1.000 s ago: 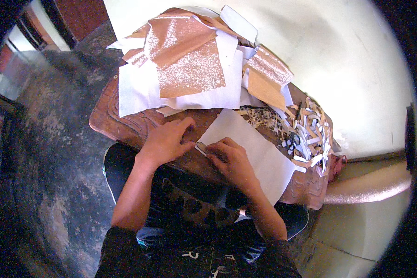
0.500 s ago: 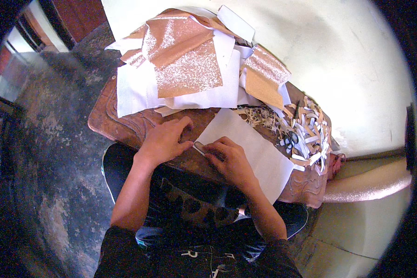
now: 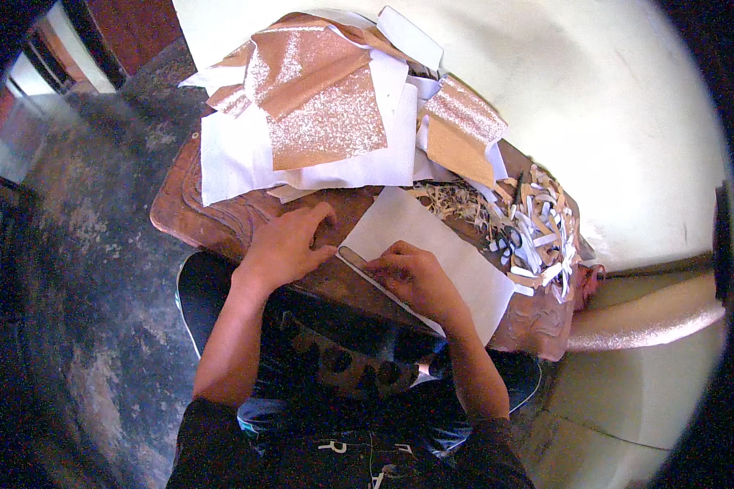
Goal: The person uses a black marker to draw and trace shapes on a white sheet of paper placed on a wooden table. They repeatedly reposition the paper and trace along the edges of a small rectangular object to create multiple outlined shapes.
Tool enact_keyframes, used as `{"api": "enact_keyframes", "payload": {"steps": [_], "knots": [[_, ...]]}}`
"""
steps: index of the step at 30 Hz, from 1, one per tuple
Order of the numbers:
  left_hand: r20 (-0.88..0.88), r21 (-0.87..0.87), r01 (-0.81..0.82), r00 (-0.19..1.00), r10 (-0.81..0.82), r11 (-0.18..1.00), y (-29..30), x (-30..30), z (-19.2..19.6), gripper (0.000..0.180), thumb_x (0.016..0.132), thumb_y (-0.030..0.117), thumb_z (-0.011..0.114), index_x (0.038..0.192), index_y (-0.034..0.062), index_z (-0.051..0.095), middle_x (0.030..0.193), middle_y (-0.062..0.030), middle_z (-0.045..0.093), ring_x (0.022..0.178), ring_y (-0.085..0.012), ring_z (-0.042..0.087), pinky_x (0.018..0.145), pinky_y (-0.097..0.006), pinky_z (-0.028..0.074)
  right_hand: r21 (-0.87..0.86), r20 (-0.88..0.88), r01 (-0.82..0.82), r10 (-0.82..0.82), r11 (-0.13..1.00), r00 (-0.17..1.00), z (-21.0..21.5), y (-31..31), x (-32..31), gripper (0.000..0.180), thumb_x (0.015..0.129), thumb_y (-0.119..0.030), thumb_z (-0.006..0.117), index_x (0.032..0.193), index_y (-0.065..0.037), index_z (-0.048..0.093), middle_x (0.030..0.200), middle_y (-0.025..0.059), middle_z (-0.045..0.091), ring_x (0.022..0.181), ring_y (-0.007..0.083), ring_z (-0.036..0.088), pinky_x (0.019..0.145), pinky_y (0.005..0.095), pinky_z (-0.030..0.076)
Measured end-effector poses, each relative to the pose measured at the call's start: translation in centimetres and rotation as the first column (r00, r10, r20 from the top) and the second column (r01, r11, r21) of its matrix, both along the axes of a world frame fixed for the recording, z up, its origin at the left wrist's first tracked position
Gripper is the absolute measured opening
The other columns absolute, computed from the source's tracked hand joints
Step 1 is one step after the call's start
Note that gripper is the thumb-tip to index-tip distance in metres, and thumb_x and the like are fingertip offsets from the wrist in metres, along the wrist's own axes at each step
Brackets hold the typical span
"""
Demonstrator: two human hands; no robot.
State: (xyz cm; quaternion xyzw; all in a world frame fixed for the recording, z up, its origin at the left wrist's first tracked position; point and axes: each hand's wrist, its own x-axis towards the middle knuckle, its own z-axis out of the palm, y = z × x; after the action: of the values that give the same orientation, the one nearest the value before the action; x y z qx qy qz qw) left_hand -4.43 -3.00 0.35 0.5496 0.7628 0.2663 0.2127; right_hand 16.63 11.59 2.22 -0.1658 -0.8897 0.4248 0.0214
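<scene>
A white sheet (image 3: 453, 261) lies aslant on the carved wooden table in front of me. Along its near-left edge runs a narrow, round-ended shape with a dark outline (image 3: 352, 257); whether it is a loose strip or a drawn line, I cannot tell. My left hand (image 3: 289, 244) rests on the wood, thumb stretched to the tip of that shape, fingers bent and apart from the thumb. Over the shape's other end, my right hand (image 3: 412, 277) is closed with its fingertips pinched down on the sheet. Whatever they grip is hidden.
Glittery copper-coloured sheets with white backing (image 3: 326, 106) are heaped at the table's far side. Many cut strips (image 3: 542, 232) pile up at the right, beside dark-handled scissors (image 3: 510, 240) and thin shavings (image 3: 457, 204). A copper-coloured roll (image 3: 652, 318) leans beyond the table's right edge.
My right hand has slid right and toward me along the sheet's edge, uncovering more of the narrow outlined shape. The left hand stays nearly in place.
</scene>
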Motion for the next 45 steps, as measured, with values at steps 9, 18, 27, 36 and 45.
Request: {"api": "enact_keyframes", "payload": {"steps": [9,18,27,36,45], "knots": [[0.028,-0.068,-0.015,0.999,0.017,0.998,0.1,0.0,0.7,0.043,0.083,0.028,0.074,0.118,0.0126,0.054,0.105,-0.0168,0.068,0.101,-0.0387,0.065,0.084,-0.051,0.051,0.052,-0.016,-0.030,0.031,0.998,0.999,-0.1,0.0,0.1,0.032,0.081,-0.002,0.070,0.111,-0.012,0.076,0.097,0.0133,0.068,0.086,0.0314,0.068,0.079,0.0386,0.055],[-0.004,-0.048,-0.024,1.000,0.024,0.999,0.0,0.1,0.7,0.045,0.083,0.029,0.075,0.120,0.0112,0.055,0.109,-0.0167,0.067,0.102,-0.0378,0.065,0.085,-0.049,0.052,0.040,-0.041,-0.046,0.048,0.998,0.998,-0.2,0.2,0.1,0.029,0.081,-0.004,0.072,0.109,-0.011,0.076,0.096,0.0135,0.067,0.087,0.0315,0.068,0.080,0.0384,0.055],[-0.006,-0.045,-0.016,1.000,0.016,0.999,0.0,0.0,0.7,0.048,0.083,0.030,0.075,0.122,0.0082,0.057,0.112,-0.0170,0.066,0.102,-0.0368,0.065,0.088,-0.047,0.052,0.056,-0.031,-0.058,0.060,0.997,0.998,0.1,0.0,0.1,0.029,0.080,-0.005,0.073,0.109,-0.009,0.075,0.097,0.0134,0.067,0.088,0.0310,0.068,0.081,0.0382,0.055],[-0.219,0.069,-0.031,0.975,0.045,0.997,-1.1,3.3,1.4,0.036,0.085,0.019,0.070,0.119,0.0101,0.059,0.116,-0.0146,0.058,0.101,-0.0378,0.062,0.082,-0.049,0.053,0.016,-0.004,-0.038,0.038,0.999,0.999,-0.3,0.2,0.5,0.031,0.080,-0.004,0.073,0.111,-0.006,0.074,0.101,0.0145,0.066,0.093,0.0318,0.067,0.086,0.0383,0.054],[-0.300,0.144,0.213,0.940,-0.162,0.967,-4.0,7.5,-0.4,0.061,0.075,0.009,0.068,0.136,0.0075,0.057,0.129,-0.0097,0.053,0.101,-0.0330,0.055,0.088,-0.044,0.051,0.024,-0.099,-0.020,0.022,1.000,0.995,-0.9,0.3,0.5,0.024,0.082,-0.007,0.075,0.106,-0.007,0.076,0.096,0.0144,0.070,0.085,0.0314,0.069,0.080,0.0385,0.056]]}}
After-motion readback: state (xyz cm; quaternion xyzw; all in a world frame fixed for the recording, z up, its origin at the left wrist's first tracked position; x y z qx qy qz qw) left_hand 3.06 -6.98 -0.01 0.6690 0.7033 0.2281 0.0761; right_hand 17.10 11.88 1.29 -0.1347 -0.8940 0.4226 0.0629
